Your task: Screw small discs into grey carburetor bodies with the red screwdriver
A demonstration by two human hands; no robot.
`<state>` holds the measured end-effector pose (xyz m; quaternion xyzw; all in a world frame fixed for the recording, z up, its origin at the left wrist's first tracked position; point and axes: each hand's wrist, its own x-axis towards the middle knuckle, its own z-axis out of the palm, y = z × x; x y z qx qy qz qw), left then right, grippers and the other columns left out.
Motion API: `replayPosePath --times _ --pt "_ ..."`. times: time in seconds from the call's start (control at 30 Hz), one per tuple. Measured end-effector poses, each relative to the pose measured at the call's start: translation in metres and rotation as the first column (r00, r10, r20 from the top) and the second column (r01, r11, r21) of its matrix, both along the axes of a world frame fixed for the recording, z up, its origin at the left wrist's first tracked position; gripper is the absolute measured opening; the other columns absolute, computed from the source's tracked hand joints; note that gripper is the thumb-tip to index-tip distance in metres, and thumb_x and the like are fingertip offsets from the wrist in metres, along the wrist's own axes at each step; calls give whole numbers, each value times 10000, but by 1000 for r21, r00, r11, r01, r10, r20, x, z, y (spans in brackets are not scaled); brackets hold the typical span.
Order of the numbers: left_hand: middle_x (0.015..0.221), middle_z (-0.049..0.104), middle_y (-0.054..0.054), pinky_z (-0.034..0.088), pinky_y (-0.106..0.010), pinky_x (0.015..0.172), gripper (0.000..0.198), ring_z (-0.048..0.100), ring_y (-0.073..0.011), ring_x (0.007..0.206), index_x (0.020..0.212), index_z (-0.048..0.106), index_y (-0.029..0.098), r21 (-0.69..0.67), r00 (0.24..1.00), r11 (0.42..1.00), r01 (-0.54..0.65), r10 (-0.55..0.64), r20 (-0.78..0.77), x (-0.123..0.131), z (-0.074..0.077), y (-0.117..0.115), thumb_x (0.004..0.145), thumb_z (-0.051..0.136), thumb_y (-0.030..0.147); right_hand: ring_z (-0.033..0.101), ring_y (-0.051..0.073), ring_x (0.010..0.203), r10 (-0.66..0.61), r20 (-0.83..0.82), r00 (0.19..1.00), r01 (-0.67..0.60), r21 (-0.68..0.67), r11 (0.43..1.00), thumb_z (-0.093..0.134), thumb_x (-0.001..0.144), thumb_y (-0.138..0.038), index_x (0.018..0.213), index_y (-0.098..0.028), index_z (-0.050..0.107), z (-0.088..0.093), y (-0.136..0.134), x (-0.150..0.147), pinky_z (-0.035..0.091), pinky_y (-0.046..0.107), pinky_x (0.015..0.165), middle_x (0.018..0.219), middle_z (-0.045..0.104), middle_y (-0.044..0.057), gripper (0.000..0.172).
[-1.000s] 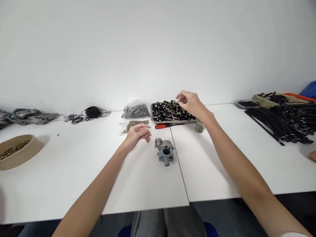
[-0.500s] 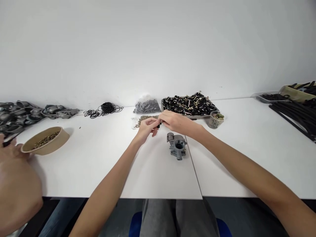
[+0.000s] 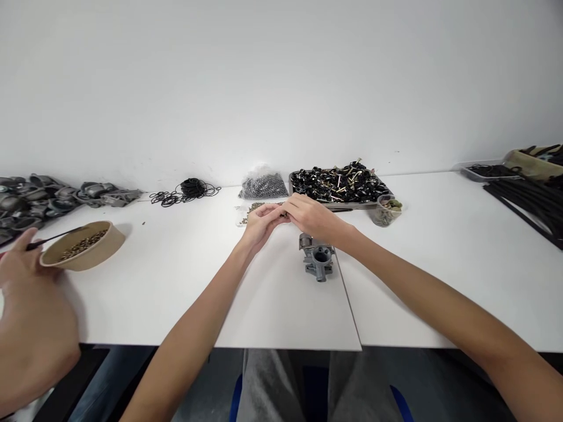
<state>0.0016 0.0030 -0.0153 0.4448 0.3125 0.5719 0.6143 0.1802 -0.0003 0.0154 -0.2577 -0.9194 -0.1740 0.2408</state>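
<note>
Both my hands meet over the middle of the table, fingertips together around a small dark part that is mostly hidden. My left hand [image 3: 263,225] pinches it from the left, and my right hand [image 3: 310,215] closes on it from above and the right. Just below the right hand a grey metal carburetor [image 3: 319,261] rests on the table, its round bore facing me. Behind the left hand lies a clear bag of small brass pieces [image 3: 244,214], partly covered by the fingers.
A tray [image 3: 341,183] heaped with black and brass parts stands behind my hands, beside a bag of grey pieces [image 3: 264,184] and a cup [image 3: 386,212]. At left, another person's hand [image 3: 26,264] holds a thin tool over a bowl [image 3: 83,249]. Black strips [image 3: 528,205] lie right.
My hands stay together, and my left fingers have closed in more around the small part. The other person's hand has brought the thin tool over the bowl. The view has shifted slightly.
</note>
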Motion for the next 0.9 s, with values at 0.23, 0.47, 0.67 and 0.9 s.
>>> replayPosePath --times 0.23,0.47,0.67,0.9 --pt "725 729 -55 566 -331 828 411 694 -148 723 768 716 91 -102 972 972 -213 221 81 3 -1 2 437 934 200 445 178 849 -13 -88 996 10 -28 1000 330 936 -43 899 -107 548 -6 -2 -5 420 318 819 880 541 95 230" --pt "696 723 -73 571 -351 810 341 675 -150 673 664 747 79 -48 938 938 -344 341 -70 0 -3 3 460 922 290 517 141 840 -134 -410 902 -86 -476 875 522 916 -225 966 -141 562 2 -9 6 425 277 769 923 587 60 106" --pt "746 740 -103 568 -364 777 353 685 -183 698 699 770 97 -4 935 950 -313 307 -179 -1 0 3 465 915 318 603 148 860 -452 -531 716 -363 -838 408 509 908 -462 945 -125 639 -26 -29 39 465 269 767 974 659 79 362" --pt "866 747 -117 552 -339 768 295 682 -194 791 637 770 129 30 952 981 -191 192 -240 -4 7 0 452 919 303 638 169 876 -374 -514 772 -521 -849 90 656 813 -501 1063 -126 683 -36 -38 37 487 272 769 969 685 90 452"
